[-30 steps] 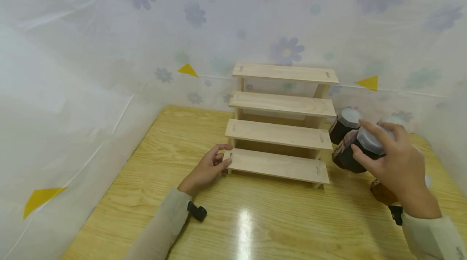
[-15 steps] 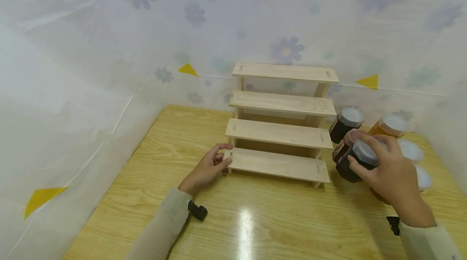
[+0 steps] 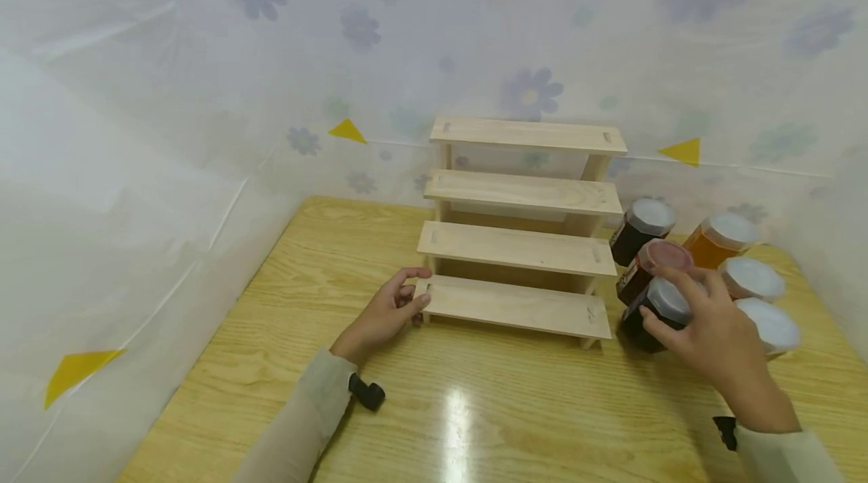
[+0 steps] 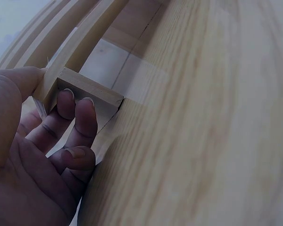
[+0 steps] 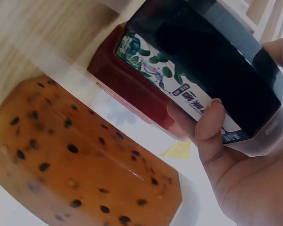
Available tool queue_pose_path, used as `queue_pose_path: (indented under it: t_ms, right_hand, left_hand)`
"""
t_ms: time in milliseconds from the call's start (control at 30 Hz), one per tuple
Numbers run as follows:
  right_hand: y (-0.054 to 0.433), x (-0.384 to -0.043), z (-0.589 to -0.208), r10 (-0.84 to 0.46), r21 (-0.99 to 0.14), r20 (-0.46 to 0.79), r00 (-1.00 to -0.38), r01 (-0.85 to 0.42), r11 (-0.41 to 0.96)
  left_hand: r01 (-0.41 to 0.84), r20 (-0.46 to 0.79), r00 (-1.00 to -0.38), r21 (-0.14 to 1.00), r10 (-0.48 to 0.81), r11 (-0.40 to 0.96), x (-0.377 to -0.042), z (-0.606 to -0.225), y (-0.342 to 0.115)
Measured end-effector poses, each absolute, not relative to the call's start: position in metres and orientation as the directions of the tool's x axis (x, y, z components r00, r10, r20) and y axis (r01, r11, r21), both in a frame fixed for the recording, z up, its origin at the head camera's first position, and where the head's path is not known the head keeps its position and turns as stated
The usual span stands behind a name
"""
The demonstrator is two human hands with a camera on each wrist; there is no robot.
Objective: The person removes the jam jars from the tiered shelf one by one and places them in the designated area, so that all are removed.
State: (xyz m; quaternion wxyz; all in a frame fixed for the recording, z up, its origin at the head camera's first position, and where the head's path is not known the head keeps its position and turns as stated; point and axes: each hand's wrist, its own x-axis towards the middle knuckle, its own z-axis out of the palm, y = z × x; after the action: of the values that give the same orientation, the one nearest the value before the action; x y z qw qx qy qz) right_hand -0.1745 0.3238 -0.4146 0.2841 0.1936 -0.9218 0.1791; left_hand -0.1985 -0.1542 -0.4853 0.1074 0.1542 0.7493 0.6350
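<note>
My left hand (image 3: 386, 313) holds the left end of the lowest board of a stepped wooden display rack (image 3: 515, 306). In the left wrist view, the thumb lies near the board's top edge and curled fingers (image 4: 85, 117) reach round its supporting leg. At the rack's right, my right hand (image 3: 722, 340) grips a dark jar (image 3: 640, 328) with a clear lid, thumb on one side and fingers on the other. That jar's printed label (image 5: 170, 84) shows in the right wrist view. Right behind it stands a red jar (image 3: 634, 279). Whether the dark jar's base touches the table is unclear.
Another dark jar (image 3: 631, 238) stands at the back beside the rack. An orange jar (image 3: 708, 246) and two more white-lidded jars (image 3: 753, 277) are right of the hand. A seeded orange jar (image 5: 75, 155) is close in the right wrist view. Flowered sheeting (image 3: 488, 38) walls the table.
My right hand has brought the dark jar down and toward the front, uncovering the red jar and the jars on the right. The left hand has stayed on the rack.
</note>
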Motion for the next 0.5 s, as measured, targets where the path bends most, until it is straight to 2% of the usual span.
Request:
queue_pose_path:
  t_ms: [500]
  right_hand:
    - [0.324,-0.178,-0.429,-0.277,-0.207,0.568,-0.775,-0.46,0.864]
  left_hand:
    - [0.095,0.033,-0.928,0.984,0.371,0.149,-0.197,-0.484,-0.155]
